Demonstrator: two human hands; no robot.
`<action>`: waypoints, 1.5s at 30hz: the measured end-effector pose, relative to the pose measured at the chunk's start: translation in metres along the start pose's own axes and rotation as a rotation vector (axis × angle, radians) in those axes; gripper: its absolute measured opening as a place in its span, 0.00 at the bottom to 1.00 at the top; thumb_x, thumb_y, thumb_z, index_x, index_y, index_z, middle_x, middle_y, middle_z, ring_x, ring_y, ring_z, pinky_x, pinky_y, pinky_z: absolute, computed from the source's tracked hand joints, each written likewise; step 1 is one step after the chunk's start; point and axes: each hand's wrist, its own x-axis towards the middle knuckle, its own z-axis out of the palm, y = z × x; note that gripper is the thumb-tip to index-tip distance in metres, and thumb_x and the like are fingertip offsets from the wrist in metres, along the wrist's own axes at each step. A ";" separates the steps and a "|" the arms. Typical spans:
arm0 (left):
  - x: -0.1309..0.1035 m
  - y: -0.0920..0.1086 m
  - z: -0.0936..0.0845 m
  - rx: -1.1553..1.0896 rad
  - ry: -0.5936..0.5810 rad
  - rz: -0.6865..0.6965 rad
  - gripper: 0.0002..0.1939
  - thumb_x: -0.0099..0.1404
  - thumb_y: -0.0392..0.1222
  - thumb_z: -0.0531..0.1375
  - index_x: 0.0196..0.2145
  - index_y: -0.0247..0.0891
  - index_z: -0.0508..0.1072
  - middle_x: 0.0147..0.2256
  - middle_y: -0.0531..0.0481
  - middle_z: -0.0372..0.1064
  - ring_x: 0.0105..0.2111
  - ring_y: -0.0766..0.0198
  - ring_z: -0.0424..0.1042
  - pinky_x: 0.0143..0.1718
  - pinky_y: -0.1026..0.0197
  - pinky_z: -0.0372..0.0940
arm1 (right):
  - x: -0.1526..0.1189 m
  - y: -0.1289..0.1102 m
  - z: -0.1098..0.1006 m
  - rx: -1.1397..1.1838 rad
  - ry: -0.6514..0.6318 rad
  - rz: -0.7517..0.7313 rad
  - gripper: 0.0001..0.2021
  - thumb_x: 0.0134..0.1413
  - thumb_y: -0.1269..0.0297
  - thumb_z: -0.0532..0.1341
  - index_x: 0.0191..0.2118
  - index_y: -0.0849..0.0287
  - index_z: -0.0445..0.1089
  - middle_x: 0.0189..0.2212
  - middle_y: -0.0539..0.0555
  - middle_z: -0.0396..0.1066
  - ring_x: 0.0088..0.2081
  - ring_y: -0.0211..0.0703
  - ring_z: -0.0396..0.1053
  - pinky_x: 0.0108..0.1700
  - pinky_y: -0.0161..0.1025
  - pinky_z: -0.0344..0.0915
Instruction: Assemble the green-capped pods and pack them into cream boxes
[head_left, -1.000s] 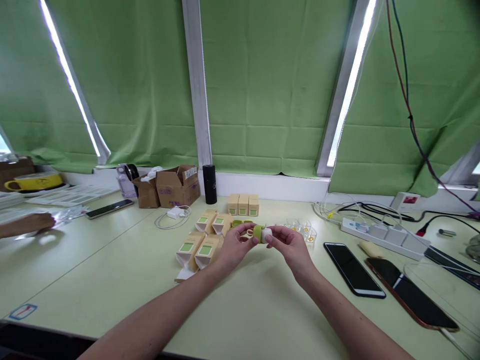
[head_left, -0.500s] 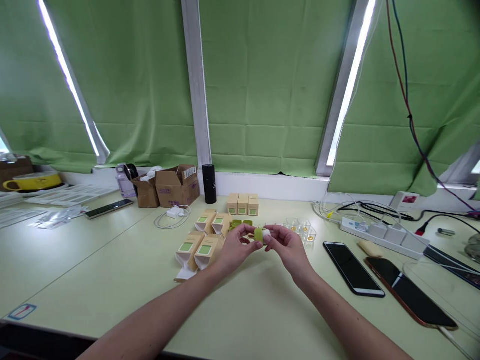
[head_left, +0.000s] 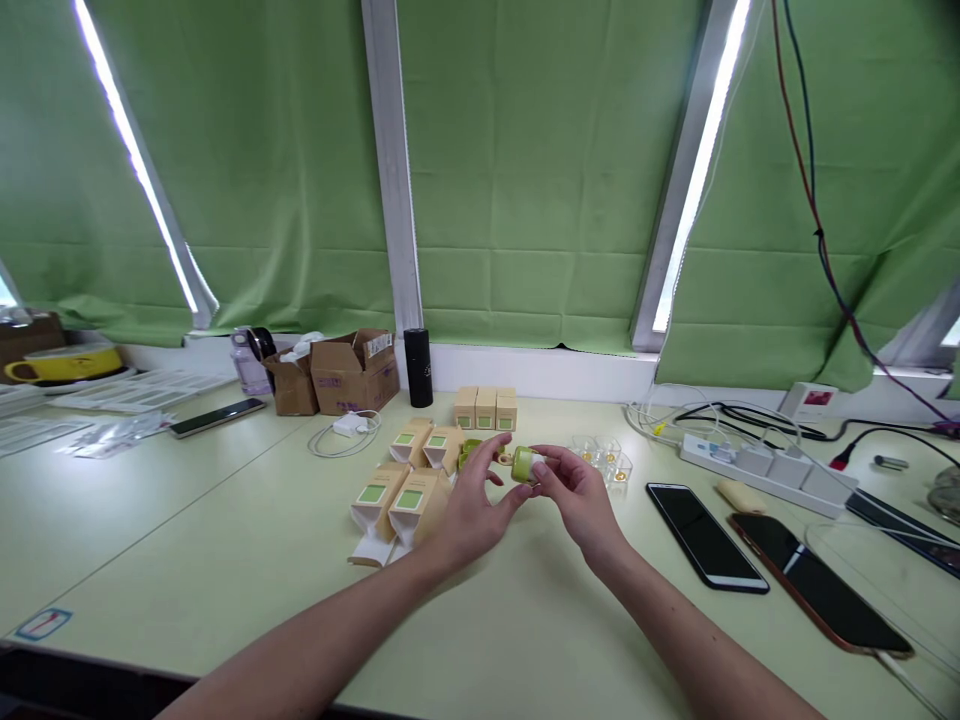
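My right hand (head_left: 574, 490) pinches a small green and white cylinder (head_left: 524, 464) that lies on its side in the air, white end toward my right fingers. My left hand (head_left: 474, 500) is just left of it, fingers and thumb apart; whether the thumb tip touches the cylinder I cannot tell. A small tan ring (head_left: 505, 459) shows at the cylinder's left end. Behind my left hand, several green pieces (head_left: 471, 447) are partly hidden. Several open tan boxes with green labels (head_left: 417, 500) stand to the left. Several clear cups with gold-coloured centres (head_left: 606, 455) stand behind my right hand.
Three closed tan boxes (head_left: 486, 408) stand at the back, near a black cylinder (head_left: 418, 368) and cardboard boxes (head_left: 355, 370). On the right lie a black phone (head_left: 706, 537), another phone (head_left: 821, 583) and a power strip (head_left: 765, 470) with cables.
My left fingers have come off the cylinder and spread apart. More of its green side shows now, held in my right hand. The surrounding things stay put.
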 end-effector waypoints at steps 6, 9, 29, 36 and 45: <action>-0.006 -0.004 0.006 0.095 -0.011 0.220 0.27 0.71 0.40 0.60 0.65 0.48 0.61 0.62 0.40 0.59 0.59 0.50 0.66 0.44 0.53 0.77 | -0.003 0.004 0.003 0.013 0.005 -0.005 0.26 0.47 0.41 0.73 0.42 0.58 0.76 0.33 0.55 0.80 0.36 0.48 0.78 0.40 0.45 0.77; -0.007 -0.007 0.007 0.102 -0.001 0.239 0.25 0.73 0.39 0.57 0.66 0.46 0.61 0.62 0.38 0.59 0.58 0.49 0.67 0.44 0.52 0.78 | -0.004 0.007 0.005 0.020 -0.005 -0.009 0.26 0.47 0.40 0.72 0.41 0.59 0.74 0.32 0.55 0.79 0.34 0.48 0.78 0.39 0.46 0.78; 0.004 0.007 -0.001 -0.507 -0.155 -0.154 0.32 0.68 0.57 0.64 0.62 0.36 0.67 0.50 0.38 0.74 0.45 0.55 0.74 0.49 0.53 0.72 | -0.011 -0.003 -0.010 -0.859 -0.020 -0.740 0.21 0.62 0.64 0.63 0.60 0.54 0.67 0.56 0.63 0.72 0.52 0.56 0.75 0.48 0.51 0.75; 0.007 0.011 -0.001 -0.567 -0.232 -0.176 0.32 0.64 0.58 0.67 0.59 0.36 0.72 0.42 0.42 0.75 0.34 0.62 0.71 0.39 0.57 0.70 | -0.008 0.004 -0.012 -0.996 -0.091 -0.881 0.21 0.65 0.72 0.57 0.62 0.51 0.66 0.57 0.60 0.74 0.56 0.53 0.75 0.53 0.50 0.77; 0.003 0.013 0.003 -0.518 -0.168 -0.192 0.29 0.67 0.60 0.63 0.56 0.37 0.74 0.39 0.44 0.73 0.32 0.65 0.66 0.35 0.60 0.65 | -0.007 0.009 -0.010 -0.965 -0.116 -0.873 0.20 0.68 0.73 0.55 0.62 0.54 0.66 0.56 0.63 0.74 0.55 0.52 0.75 0.53 0.50 0.77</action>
